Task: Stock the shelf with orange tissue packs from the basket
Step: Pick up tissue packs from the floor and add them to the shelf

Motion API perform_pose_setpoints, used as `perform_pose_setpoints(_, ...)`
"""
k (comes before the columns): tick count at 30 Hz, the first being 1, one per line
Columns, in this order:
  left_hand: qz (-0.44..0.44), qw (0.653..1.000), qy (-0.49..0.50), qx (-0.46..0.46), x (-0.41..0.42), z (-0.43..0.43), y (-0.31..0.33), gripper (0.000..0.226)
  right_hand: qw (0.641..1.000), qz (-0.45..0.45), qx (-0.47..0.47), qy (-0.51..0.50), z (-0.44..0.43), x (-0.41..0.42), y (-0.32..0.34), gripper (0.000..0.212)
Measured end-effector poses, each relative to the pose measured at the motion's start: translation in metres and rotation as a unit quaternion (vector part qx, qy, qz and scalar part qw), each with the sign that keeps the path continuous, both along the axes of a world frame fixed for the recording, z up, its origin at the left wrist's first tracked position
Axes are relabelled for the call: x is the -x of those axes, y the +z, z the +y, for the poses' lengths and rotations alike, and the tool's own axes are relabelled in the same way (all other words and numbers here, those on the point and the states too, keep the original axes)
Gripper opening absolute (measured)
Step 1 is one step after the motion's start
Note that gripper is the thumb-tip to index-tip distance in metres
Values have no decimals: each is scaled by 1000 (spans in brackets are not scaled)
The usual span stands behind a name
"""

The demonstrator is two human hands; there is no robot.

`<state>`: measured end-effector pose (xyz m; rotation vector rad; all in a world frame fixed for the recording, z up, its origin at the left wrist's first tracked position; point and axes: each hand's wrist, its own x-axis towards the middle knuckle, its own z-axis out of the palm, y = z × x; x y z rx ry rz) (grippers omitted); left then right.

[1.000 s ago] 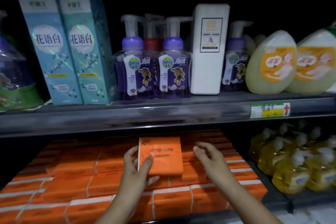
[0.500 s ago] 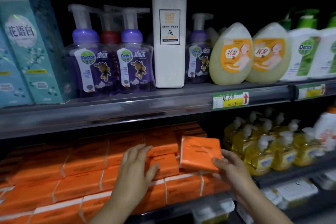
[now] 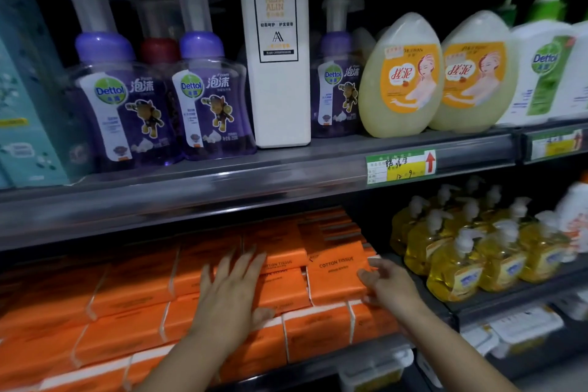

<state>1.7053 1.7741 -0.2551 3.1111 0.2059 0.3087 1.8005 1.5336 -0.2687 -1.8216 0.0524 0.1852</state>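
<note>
Left hand (image 3: 232, 293): I see fingers straight, flat on the orange packs (image 3: 127, 296).
Right hand (image 3: 386, 285): fingers pinch the cotton tissue pack (image 3: 334, 277) edge.

left grip (image 3: 232, 293) and right grip (image 3: 386, 288) are bare, as are both forearms (image 3: 191, 356).

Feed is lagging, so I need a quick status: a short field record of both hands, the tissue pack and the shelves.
left hand: open, fingers spread, flat on the orange tissue packs
right hand: pinches the right edge of the cotton tissue pack
cotton tissue pack: lies flat, label up, on top of the row's right end
right of the row: yellow pump bottles
shelf above: purple Dettol bottles, white conditioner bottle, price tag
</note>
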Motion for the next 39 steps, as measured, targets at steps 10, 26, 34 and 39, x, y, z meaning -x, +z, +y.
perform_pose_setpoints(10,44,999,10,-13,-10,8,1,92,979,-48,162,117,7,-4,-3,44)
perform_pose_setpoints(26,40,999,14,6,-11,8,-5,95,972,-84,204,82,18,-14,-32,49)
perform_pose_setpoints(34,-33,998,-44,-40,-4,0,-5,107,970,-94,216,52,8,-3,-27,88)
perform_pose_setpoints(39,-161,957,-233,-64,10,-39,-14,57,967,-169,190,8,-31,34,-23,67)
